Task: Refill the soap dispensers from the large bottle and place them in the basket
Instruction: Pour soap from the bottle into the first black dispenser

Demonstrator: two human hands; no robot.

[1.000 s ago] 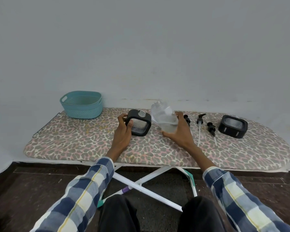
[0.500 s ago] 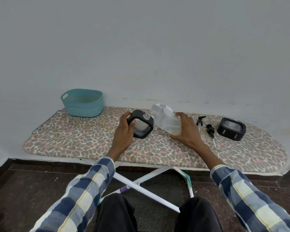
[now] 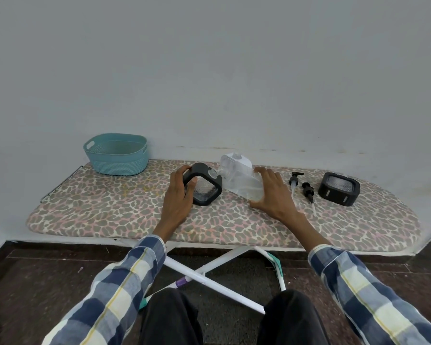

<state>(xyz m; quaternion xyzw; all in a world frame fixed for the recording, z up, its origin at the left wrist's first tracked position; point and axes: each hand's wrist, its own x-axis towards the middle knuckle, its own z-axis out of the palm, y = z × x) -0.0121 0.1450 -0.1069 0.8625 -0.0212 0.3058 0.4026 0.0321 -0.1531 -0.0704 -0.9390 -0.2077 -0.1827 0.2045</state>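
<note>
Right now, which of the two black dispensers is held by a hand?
The dispenser near the middle, gripped by the left hand beside the clear bottle. The other dispenser lies untouched at the right end.

A plain room in a home: a leopard-print ironing board (image 3: 135,215) on crossed white legs stands against a bare white wall (image 3: 209,70), over dark stone flooring (image 3: 35,282).
</note>
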